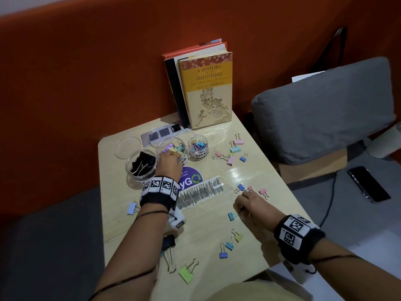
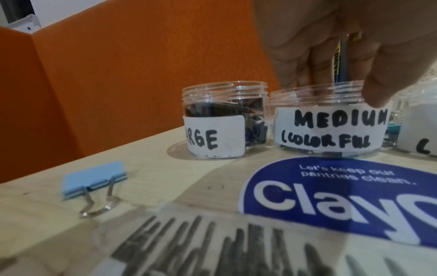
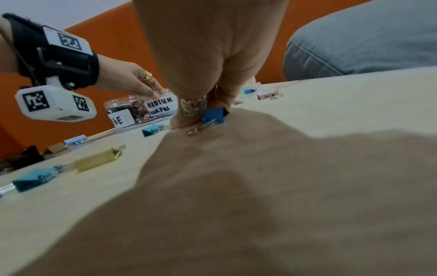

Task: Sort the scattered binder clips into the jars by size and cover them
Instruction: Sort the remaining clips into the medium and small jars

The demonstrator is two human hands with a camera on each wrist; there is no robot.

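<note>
An orange padded wall backs a small pale wooden table [image 1: 249, 174], with a grey cushion [image 1: 321, 114] to its right and a black phone [image 1: 367, 184] on the floor beyond. Upright books lean on the wall, the front one a yellow book titled "A History of the Philippines" [image 1: 207, 90].

Three clear plastic jars stand open in a row: the jar labelled LARGE [image 2: 224, 119] holds black clips, the jar labelled MEDIUM (COLORFUL) [image 2: 329, 119] sits beside it, and the jar of small pastel clips [image 1: 198, 147] is at the right. Two clear round lids [image 1: 128, 146] lie behind them. Pastel binder clips are scattered over the table, among them a light blue binder clip [image 2: 93, 179] near the left edge and a green binder clip [image 1: 186, 273] at the near edge.

The left hand [image 1: 170, 164] reaches over the medium jar, its fingers [image 2: 314, 65] straight and pointing down into the mouth; the left wrist view shows nothing held there.

The right hand [image 1: 249, 206] is low on the table, its fingers [image 3: 189, 112] pinching a small dark blue binder clip [image 3: 214, 115], which only the right wrist view makes plain. A blue round sticker [image 2: 343, 196] is stuck to the table in front of the jars.
</note>
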